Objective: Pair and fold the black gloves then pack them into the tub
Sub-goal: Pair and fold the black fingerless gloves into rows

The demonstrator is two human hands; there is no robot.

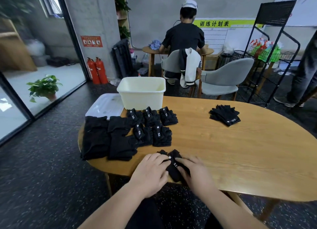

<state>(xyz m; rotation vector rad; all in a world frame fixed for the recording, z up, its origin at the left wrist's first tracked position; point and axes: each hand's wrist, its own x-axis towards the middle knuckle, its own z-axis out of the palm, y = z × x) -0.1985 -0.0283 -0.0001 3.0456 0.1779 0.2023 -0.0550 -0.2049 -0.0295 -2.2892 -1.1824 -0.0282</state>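
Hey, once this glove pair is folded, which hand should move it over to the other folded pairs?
Left, probably. The folded pairs lie ahead-left of the glove pair, nearer the left hand; the right hand would cross over.
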